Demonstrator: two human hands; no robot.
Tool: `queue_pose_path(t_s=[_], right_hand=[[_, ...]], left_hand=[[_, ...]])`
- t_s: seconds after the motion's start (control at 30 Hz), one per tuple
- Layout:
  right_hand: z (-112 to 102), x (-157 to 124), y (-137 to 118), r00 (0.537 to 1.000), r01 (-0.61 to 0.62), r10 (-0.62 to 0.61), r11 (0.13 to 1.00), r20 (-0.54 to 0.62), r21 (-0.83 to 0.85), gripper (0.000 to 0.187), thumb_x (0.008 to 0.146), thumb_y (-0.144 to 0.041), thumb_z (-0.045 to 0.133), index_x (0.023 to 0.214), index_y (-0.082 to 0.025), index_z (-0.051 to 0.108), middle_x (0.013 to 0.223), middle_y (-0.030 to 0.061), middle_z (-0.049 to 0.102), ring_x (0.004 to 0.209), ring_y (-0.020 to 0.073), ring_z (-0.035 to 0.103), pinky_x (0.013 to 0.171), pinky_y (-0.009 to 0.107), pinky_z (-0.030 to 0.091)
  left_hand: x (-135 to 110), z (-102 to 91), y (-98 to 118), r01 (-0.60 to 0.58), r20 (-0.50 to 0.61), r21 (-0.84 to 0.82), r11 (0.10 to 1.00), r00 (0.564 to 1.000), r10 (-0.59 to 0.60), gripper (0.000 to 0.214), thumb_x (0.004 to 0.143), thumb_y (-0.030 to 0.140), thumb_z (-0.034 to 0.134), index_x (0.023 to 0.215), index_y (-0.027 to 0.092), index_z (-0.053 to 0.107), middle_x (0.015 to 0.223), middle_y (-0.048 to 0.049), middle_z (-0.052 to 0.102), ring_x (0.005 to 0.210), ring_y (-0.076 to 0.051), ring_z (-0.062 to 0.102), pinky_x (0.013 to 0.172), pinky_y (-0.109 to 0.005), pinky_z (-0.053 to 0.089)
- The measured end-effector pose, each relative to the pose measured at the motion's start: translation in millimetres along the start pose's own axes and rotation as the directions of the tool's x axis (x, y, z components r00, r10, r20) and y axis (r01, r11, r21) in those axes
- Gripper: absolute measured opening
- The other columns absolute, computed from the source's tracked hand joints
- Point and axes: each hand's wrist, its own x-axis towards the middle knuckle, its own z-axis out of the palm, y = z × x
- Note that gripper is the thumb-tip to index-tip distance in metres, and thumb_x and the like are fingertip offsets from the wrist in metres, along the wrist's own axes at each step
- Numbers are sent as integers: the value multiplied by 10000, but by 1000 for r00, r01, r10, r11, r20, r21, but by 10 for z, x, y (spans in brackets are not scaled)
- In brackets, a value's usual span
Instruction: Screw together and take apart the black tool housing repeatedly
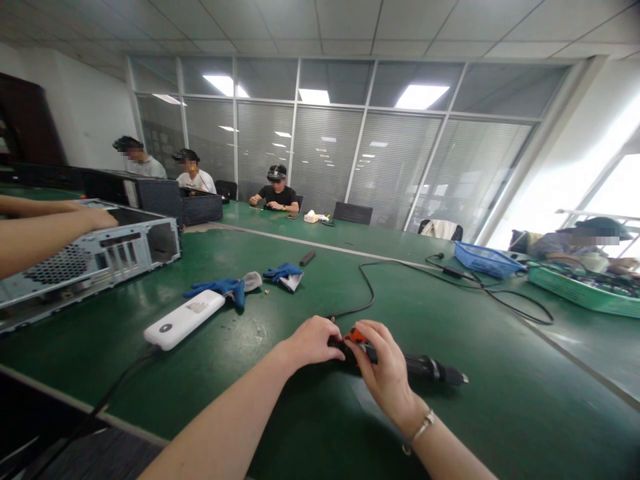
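A black corded electric screwdriver [425, 367] lies across the green table [240, 393], its metal tip pointing right. My left hand [314, 343] is closed on its rear end, where a black cable comes in. My right hand [383, 367] pinches a small orange and black piece [356, 335] just above the tool's rear half. Whether that piece belongs to the screwdriver I cannot tell, as my fingers cover part of it. A bracelet sits on my right wrist.
A white power bank-like block [185, 320] with a cable lies left, beside blue-grey gloves [225, 288]. Another person's arms [50, 230] reach into an open computer case [100, 257]. A blue basket [487, 260] and a green basket [585, 293] stand right. Several people sit around the table.
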Motion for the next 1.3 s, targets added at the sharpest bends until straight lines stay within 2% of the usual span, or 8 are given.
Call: queue_pose_path(t_s=[0.17,0.37,0.57,0.73,0.93,1.03,1.13,1.3], right_hand=[[4,-4,-25,996,32,-37,998,81,57,539,909,-64,460,1396,-268,348,1194,119,562,1087,212,573,877,397,534],[-13,9,-27,1000,10,-10,1000,-6,23,452,889,-108,530,1306,-270,465,1070,94,590,945,197,622,783,359,562],[-1,6,-30,996,37,-42,997,77,68,541,905,-80,474,1398,-270,356,1234,125,557,1123,228,567,889,411,537],[9,-3,-17,1000,6,-6,1000,24,20,521,886,-82,531,1346,-293,406,1114,94,568,1008,204,584,824,387,548],[20,-14,-24,992,44,-49,998,118,50,553,904,-47,452,1395,-277,345,1199,118,541,1083,217,554,878,415,531],[-3,10,-43,998,27,-28,1000,48,4,520,884,-111,543,1355,-278,398,1152,113,536,1011,216,583,822,388,553],[-28,30,-60,1000,13,-14,1000,-14,-24,471,885,-100,536,1313,-278,453,1061,89,550,919,185,607,763,333,567],[-35,27,-85,995,67,-68,998,72,22,542,900,-51,457,1393,-257,367,1178,125,558,1070,209,588,852,361,555]], left_hand=[[-10,0,7,-2,-13,-7,1000,1000,2,217,712,359,746,785,157,719,789,-31,696,730,-170,619,642,-221,410],[-9,-17,29,9,-4,1,1000,1000,-9,218,706,352,752,786,152,721,764,-32,696,718,-172,619,635,-220,413],[-10,-6,19,5,-9,-34,999,1000,-5,200,720,340,736,799,157,718,804,-34,707,747,-175,625,657,-219,422],[-10,15,-8,-6,-15,4,1000,1000,6,229,720,370,736,783,151,717,768,-35,695,716,-170,618,632,-220,414],[-7,27,-14,-6,-26,-10,1000,1000,6,211,724,355,733,818,167,724,816,-32,705,762,-180,632,674,-225,427],[-9,18,-1,-14,-21,2,1000,1000,15,173,729,322,722,798,164,720,789,-31,700,752,-179,629,659,-225,421],[-10,1,18,-5,-7,2,1000,1000,5,201,708,343,744,787,160,717,771,-32,695,735,-177,622,652,-225,417],[-14,-20,45,11,-4,-3,1000,1000,-11,205,723,350,731,794,159,714,792,-37,700,748,-180,625,656,-223,416]])
